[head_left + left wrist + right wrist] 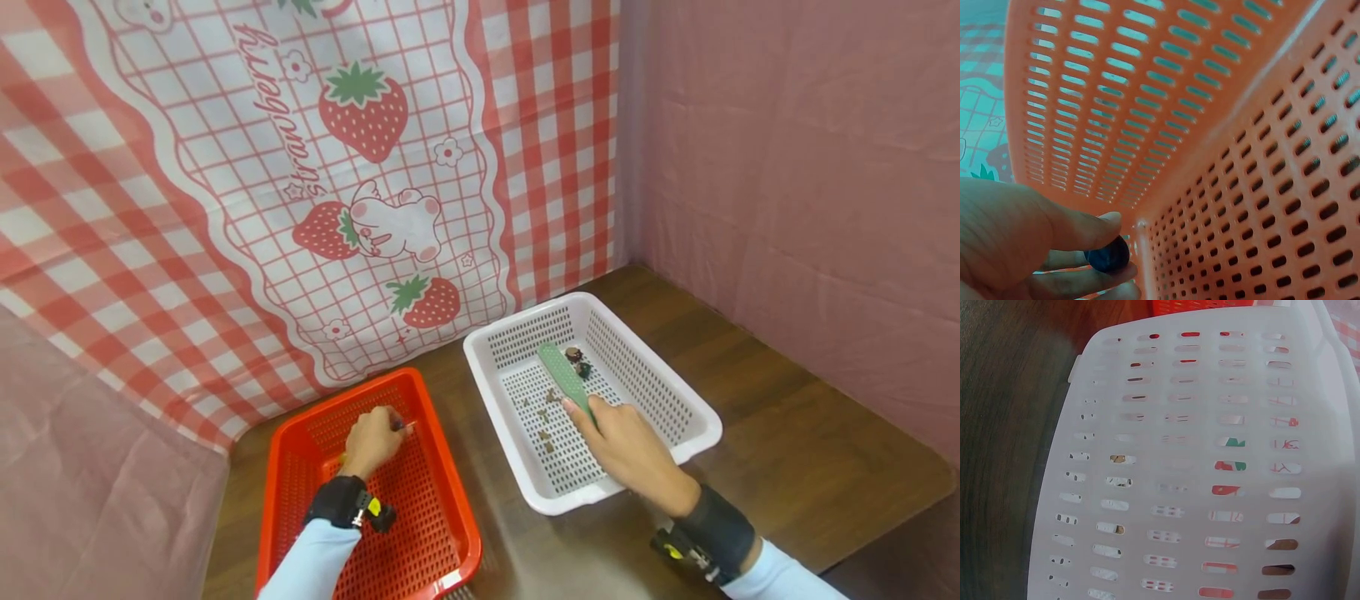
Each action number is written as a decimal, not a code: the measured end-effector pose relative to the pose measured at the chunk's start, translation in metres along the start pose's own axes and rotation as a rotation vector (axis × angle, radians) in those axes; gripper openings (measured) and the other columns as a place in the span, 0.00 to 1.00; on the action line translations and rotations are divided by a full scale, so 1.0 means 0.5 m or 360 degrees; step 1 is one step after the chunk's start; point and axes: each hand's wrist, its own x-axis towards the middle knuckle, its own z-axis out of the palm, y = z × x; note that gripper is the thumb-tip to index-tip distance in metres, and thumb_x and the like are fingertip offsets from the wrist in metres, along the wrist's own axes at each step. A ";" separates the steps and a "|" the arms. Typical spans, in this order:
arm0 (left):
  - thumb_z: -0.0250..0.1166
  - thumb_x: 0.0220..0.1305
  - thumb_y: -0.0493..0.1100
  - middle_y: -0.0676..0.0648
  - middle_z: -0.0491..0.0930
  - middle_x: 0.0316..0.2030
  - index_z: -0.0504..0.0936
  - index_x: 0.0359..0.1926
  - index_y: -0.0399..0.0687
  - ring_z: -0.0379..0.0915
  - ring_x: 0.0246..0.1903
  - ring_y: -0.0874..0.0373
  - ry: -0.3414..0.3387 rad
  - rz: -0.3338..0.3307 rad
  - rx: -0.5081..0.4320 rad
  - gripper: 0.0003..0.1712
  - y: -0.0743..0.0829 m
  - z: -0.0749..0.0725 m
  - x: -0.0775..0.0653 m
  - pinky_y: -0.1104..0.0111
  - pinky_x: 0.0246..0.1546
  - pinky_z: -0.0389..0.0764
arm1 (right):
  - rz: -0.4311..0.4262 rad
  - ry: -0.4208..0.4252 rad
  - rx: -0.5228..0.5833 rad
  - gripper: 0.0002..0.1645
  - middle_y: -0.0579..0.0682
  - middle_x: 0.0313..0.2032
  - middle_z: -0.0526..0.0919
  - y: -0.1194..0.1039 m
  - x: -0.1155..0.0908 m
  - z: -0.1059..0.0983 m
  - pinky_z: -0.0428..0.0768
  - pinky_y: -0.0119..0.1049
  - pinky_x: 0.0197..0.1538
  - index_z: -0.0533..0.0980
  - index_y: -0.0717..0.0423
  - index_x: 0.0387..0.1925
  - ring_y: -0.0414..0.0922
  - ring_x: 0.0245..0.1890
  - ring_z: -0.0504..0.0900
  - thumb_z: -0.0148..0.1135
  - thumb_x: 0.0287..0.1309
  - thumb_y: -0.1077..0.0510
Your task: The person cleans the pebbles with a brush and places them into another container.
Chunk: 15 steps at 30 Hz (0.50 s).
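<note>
In the head view my left hand [372,442] reaches into the red basket [465,533]. Its thumb and fingers pinch a small, dark, rounded, shiny object [1109,255], seen best in the left wrist view; its kind cannot be told. My right hand [628,442], over the near side of the white basket [517,479], grips the handle of a long, flat, pale green tool [562,371] with a dotted face. Beside the tool's far end lie a small dark red-brown item [573,354] and a dark green one [584,370]. Several tan bits [545,435] are scattered on the white basket's floor.
Both perforated baskets stand on a brown wooden table [795,433], red on the left and white on the right. Behind them hangs a checked strawberry cloth [555,167]. Pink cloth [787,167] hangs at the right. Part of a yellow item [342,458] shows beside my left hand.
</note>
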 end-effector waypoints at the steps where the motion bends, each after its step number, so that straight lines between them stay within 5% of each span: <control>1: 0.72 0.54 0.48 0.50 0.81 0.27 0.84 0.33 0.47 0.76 0.27 0.53 -0.0006 -0.0006 0.0020 0.11 -0.001 0.000 -0.001 0.59 0.23 0.75 | -0.0001 0.0001 -0.0001 0.22 0.41 0.14 0.64 0.000 0.000 0.000 0.62 0.31 0.15 0.66 0.48 0.25 0.37 0.13 0.62 0.44 0.71 0.41; 7: 0.72 0.54 0.48 0.50 0.79 0.25 0.83 0.31 0.48 0.75 0.25 0.54 -0.0008 0.0015 0.0084 0.10 -0.007 0.000 -0.005 0.61 0.21 0.73 | -0.0011 0.0008 0.0008 0.21 0.40 0.14 0.63 -0.002 -0.001 0.000 0.62 0.31 0.15 0.66 0.47 0.24 0.37 0.13 0.62 0.45 0.70 0.41; 15: 0.73 0.52 0.45 0.49 0.72 0.19 0.74 0.16 0.47 0.72 0.22 0.51 -0.0073 0.0067 0.0260 0.18 -0.028 -0.001 -0.007 0.60 0.17 0.69 | -0.0011 0.0016 0.0012 0.21 0.40 0.14 0.64 0.000 -0.002 0.001 0.62 0.30 0.15 0.66 0.48 0.25 0.37 0.13 0.62 0.45 0.70 0.41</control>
